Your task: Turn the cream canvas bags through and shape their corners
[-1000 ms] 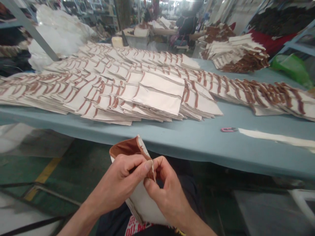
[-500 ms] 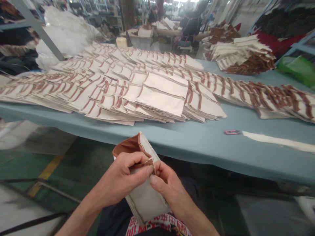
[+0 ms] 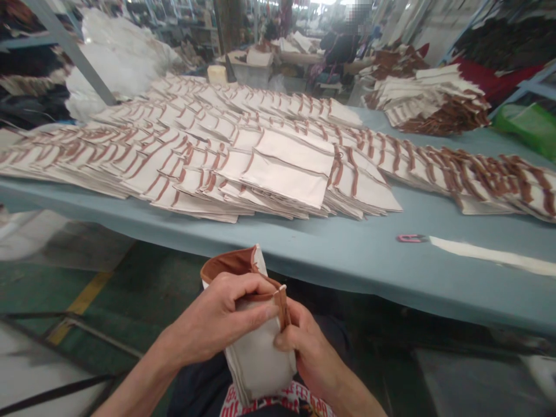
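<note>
- Gripped a cream pouch [image 3: 257, 360] in the left hand [image 3: 217, 319], fingers closed over its brown-lined top edge.
- Pinched the pouch's brown strap [image 3: 284, 308] with the right hand [image 3: 311, 358], fingers closed on it.
- Held the pouch upright over the lap, below the near edge of the bench [image 3: 339, 255].
- Faced rows of like pouches [image 3: 282, 174] fanned across the bench, with a pink clip [image 3: 408, 238] and a white strip [image 3: 490, 258] to the right.

Right hand [image 3: 304, 347] fingertips hidden behind pouch [image 3: 258, 359], strip [image 3: 490, 255] cut off
</note>
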Demonstrator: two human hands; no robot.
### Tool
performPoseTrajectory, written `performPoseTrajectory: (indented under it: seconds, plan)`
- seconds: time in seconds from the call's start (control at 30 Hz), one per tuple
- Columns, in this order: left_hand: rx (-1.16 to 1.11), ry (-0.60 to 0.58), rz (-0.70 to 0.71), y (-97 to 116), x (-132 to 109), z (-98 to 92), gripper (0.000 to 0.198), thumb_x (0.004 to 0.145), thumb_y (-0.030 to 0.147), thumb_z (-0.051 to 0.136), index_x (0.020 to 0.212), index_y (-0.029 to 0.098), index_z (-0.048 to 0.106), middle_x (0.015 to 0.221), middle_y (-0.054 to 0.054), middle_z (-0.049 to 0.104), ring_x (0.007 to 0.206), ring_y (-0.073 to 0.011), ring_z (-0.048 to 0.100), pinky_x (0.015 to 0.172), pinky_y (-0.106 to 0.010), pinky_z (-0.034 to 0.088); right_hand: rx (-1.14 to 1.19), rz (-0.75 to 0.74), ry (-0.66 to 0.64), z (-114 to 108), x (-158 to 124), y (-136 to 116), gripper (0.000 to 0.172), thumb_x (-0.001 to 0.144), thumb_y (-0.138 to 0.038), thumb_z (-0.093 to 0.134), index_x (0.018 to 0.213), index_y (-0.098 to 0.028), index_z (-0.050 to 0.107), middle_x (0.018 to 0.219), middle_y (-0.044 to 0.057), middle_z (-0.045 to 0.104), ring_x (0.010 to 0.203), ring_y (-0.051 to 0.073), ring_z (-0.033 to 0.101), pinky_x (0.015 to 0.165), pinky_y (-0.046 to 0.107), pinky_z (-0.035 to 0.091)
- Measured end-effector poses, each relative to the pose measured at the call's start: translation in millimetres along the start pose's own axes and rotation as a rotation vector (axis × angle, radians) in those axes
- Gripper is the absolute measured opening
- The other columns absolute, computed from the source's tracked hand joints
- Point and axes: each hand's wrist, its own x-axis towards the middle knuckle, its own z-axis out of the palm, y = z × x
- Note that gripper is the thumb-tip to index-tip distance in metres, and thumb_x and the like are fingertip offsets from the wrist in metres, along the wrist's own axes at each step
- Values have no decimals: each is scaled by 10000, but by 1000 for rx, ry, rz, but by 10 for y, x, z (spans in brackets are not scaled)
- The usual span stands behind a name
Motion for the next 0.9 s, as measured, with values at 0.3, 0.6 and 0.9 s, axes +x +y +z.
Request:
performPoseTrajectory:
  seconds: [0.3,0.6,0.9]
  plan:
    - [18,-6,-35,-8,41,-133,162,923,203,580,895,154,731,785,13,687,667,-104,557,578,-169,412,-53,-91,-95,-53,19,-101,401,741,-458,846,966,-198,639,808,-8,603,702,141,507,672,237,429]
    - [97,19,12,52,-18,-104,172,898,179,548,784,155,674,689,50,595,627,-90,484,568,-175,375,-325,-321,57,-30,108,-141,489,885,-663,720,915,-191,599,790,-20,564,643,102,435,568,198,365]
    - [145,58,95,50,-102,-74,167,849,126,530,760,149,669,678,44,601,615,-88,491,571,-181,378,-253,-246,14,16,66,-125,532,808,-658,805,997,-195,627,782,-35,530,678,110,458,641,221,407]
